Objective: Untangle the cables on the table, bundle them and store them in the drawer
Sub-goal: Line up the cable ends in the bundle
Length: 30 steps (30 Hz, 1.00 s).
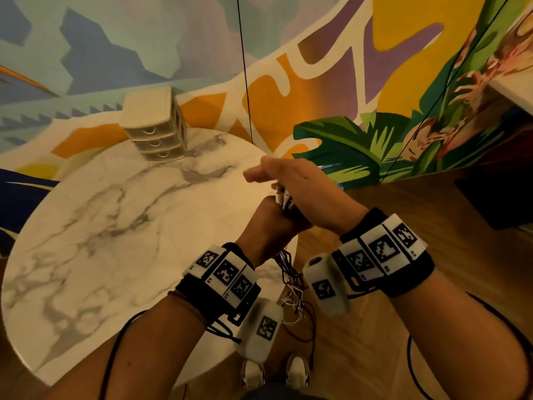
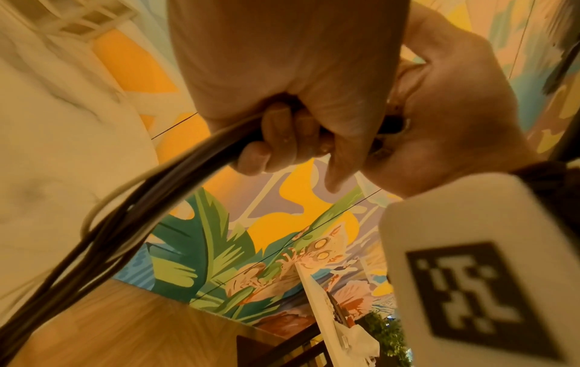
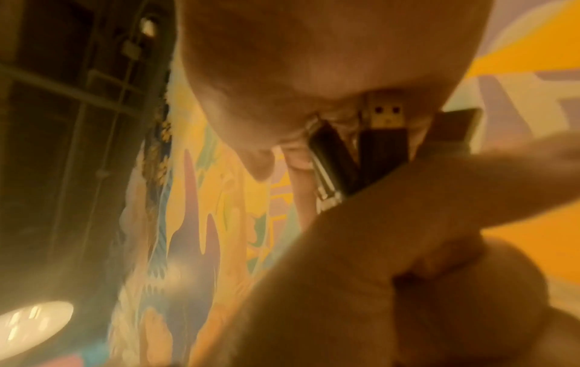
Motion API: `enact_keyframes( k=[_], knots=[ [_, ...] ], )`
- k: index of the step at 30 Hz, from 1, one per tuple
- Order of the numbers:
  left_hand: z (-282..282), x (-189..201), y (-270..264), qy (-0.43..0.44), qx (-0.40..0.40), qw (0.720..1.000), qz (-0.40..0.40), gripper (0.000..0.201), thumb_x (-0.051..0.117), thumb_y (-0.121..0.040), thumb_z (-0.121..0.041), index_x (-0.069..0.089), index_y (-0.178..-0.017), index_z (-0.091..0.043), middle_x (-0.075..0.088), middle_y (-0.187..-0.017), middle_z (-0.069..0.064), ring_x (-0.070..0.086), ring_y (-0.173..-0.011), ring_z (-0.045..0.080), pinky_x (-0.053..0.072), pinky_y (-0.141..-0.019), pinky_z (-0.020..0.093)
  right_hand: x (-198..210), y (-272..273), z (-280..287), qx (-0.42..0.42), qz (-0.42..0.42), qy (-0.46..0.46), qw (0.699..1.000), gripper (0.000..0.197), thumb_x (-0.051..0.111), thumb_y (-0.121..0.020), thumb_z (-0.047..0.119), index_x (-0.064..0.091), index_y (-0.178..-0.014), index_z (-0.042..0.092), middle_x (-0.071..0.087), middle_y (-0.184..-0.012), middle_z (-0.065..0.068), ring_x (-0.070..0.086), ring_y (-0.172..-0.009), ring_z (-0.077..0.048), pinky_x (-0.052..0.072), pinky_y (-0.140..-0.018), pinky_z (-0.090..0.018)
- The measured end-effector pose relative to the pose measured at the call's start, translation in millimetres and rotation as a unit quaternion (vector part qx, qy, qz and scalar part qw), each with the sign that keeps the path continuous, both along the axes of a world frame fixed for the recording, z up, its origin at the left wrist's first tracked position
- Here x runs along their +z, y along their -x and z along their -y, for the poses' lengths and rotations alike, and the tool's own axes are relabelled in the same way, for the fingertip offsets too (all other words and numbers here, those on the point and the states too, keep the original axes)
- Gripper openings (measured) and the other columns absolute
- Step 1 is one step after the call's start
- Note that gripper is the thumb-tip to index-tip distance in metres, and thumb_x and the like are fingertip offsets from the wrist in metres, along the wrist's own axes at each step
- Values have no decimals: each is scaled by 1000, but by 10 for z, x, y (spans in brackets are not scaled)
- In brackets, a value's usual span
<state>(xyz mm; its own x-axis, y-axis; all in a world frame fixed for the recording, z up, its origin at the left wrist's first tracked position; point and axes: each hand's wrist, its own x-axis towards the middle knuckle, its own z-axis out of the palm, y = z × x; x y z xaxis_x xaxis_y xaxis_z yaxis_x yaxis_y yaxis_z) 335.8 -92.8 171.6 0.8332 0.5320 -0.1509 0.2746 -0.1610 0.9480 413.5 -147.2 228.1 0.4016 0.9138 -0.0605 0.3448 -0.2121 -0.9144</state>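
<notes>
Left wrist: black fabric band (image 1: 187,287) with white plastic blocks (image 1: 227,269) bearing black square codes.
Right wrist: identical band (image 1: 412,280).
Pods: white rounded camera housings (image 1: 261,327).
Leads: thin black cables (image 1: 409,359).
Feet: white sneakers (image 1: 297,370).
</notes>
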Motion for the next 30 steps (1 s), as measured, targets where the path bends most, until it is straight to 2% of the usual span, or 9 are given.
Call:
enact_keyframes(
  k=[4,7,10,14,18,22,25,28,30],
  knots=[
    [-14,-28,45,42,25,999,-13,28,67,-81,-1,54,-64,-20,46,-47,-7,39,-44,7,34,-50,22,21,-190,19,-85,-173,-139,971,65,6,-101,45,61,-120,18,63,-125,2,59,-114,-9,39,-104,-38],
    [-15,-49,55,60,41,997,5,23,66,-82,-3,54,-69,-17,40,-52,1,35,-50,16,31,-55,33,129,-291,103,-109,0,-84,990,57,12,-102,42,60,-123,21,60,-129,4,54,-115,-7,35,-103,-34],
    [25,-31,42,46,21,998,22,11,63,-84,-1,59,-76,-8,47,-53,-6,40,-49,9,36,-53,27,179,-133,98,16,189,72,979,59,14,-98,43,57,-124,12,56,-131,-6,53,-116,-20,38,-102,-32],
    [84,-47,6,-50,-20,998,35,17,58,-90,-10,63,-103,1,64,-85,2,57,-74,-3,47,-65,17,131,40,43,45,217,154,963,63,23,-99,51,60,-102,-1,62,-98,-18,57,-90,-29,45,-85,-42],
    [79,-75,12,-46,-4,999,28,23,67,-85,-13,64,-105,0,68,-94,15,63,-84,13,53,-71,34,64,7,23,39,269,180,945,59,22,-100,48,62,-104,6,62,-101,-13,56,-94,-27,44,-91,-45],
    [41,-74,60,0,16,999,28,15,63,-85,-1,62,-73,-10,56,-51,-10,48,-45,-1,37,-45,14,-9,-13,-27,32,104,132,985,59,22,-98,53,62,-120,15,64,-117,-4,58,-107,-21,42,-100,-37],
    [7,-88,77,28,28,999,16,12,62,-83,0,62,-75,-9,47,-46,-9,35,-41,2,32,-47,20,-5,-18,-94,-28,-98,-4,995,63,12,-98,51,59,-126,18,63,-119,1,60,-107,-12,43,-92,-22],
    [27,-81,98,34,14,999,21,14,62,-82,0,59,-71,-7,47,-50,-9,36,-45,5,32,-50,26,-28,-17,-156,-49,-48,-9,998,64,13,-98,53,63,-121,19,65,-117,-2,59,-106,-13,42,-85,-18],
    [71,-60,97,20,-7,999,39,10,63,-84,-1,60,-74,-3,58,-59,2,43,-51,6,38,-53,28,-53,22,-154,-6,96,65,993,60,20,-97,56,63,-119,20,65,-115,-3,58,-105,-19,43,-92,-33]
  ],
)
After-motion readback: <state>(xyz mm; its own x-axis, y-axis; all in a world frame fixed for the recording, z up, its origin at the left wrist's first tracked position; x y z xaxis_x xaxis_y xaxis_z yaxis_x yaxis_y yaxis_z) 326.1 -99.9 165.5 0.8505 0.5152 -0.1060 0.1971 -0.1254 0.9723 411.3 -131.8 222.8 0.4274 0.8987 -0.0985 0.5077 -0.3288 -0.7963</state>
